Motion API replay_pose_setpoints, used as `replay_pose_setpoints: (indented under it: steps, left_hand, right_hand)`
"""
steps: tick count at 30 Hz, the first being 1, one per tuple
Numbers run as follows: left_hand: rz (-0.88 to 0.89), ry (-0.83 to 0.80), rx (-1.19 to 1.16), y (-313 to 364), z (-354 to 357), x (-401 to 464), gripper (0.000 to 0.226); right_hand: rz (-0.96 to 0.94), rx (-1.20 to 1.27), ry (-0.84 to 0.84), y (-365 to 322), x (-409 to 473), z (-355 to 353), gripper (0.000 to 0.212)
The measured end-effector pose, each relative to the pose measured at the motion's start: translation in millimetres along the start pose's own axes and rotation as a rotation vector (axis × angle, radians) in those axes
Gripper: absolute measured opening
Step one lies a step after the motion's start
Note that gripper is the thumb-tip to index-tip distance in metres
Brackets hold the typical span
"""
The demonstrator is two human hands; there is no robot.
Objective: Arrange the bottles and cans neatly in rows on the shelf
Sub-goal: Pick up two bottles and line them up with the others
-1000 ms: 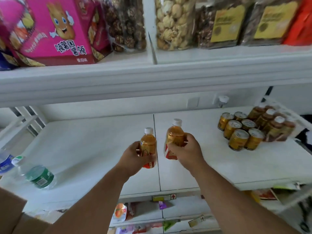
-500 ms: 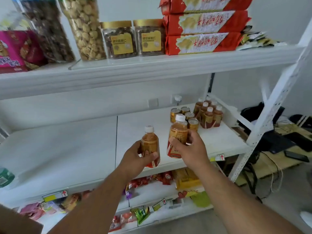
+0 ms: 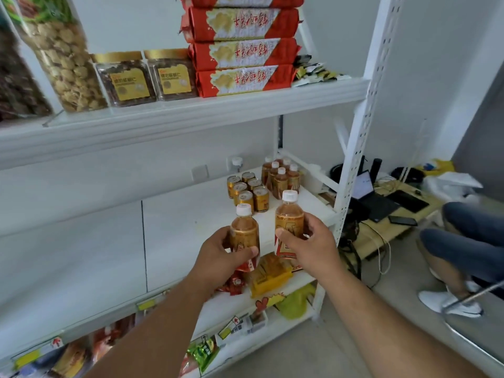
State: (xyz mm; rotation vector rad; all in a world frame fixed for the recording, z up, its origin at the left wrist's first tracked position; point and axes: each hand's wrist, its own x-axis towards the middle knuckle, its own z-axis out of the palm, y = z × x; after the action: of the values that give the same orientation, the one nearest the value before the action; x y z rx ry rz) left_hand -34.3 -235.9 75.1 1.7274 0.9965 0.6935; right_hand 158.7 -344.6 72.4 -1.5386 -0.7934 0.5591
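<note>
Change: my view has swung right since a second ago, and the can block [image 3: 248, 190] now sits just beyond my hands, so placement looks near.

Held: my left hand [image 3: 222, 257] grasps one tea bottle [image 3: 244, 236]; my right hand [image 3: 306, 245] grasps another [image 3: 289, 219], both amber-filled, capped, just in front of the cans.

Stock: bottle row [image 3: 281, 175] right of the cans on the shelf [image 3: 177, 227].

Both hands [image 3: 218, 257] carried bottles [image 3: 244, 230] rightward, now nearer cans [image 3: 248, 190].

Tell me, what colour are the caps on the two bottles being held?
White, on both the left bottle's cap and the right bottle's cap, seen in the head view.
</note>
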Motion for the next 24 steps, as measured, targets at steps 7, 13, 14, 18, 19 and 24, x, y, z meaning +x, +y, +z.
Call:
replay_pose_setpoints:
  steps: [7, 13, 14, 18, 19, 24]
  left_hand:
    - [0.056, -0.081, 0.027, 13.5, 19.9, -9.1, 0.045]
    - [0.086, -0.102, -0.001, 25.5, 47.8, -18.0, 0.051]
    - [0.086, -0.097, 0.005, 29.0, 53.6, -19.5, 0.051]
    - [0.07, -0.061, -0.003, 39.3, 78.8, -26.5, 0.053]
    - [0.066, -0.051, -0.006, 42.2, 85.1, -28.8, 0.056]
    - [0.053, -0.019, -0.02, 46.8, 118.7, -36.5, 0.062]
  right_hand:
    - [-0.016, -0.034, 0.053, 1.7, -30.2, -21.8, 0.055]
    - [-0.038, -0.041, 0.066, 5.6, -40.6, -52.0, 0.049]
    - [-0.039, -0.042, 0.064, 5.9, -40.9, -58.6, 0.05]
    - [-0.024, -0.033, 0.047, 8.0, -40.5, -87.1, 0.053]
    - [-0.024, -0.033, 0.042, 8.0, -39.5, -95.0, 0.053]
    - [-0.042, -0.062, 0.006, 8.7, -25.9, -127.9, 0.047]
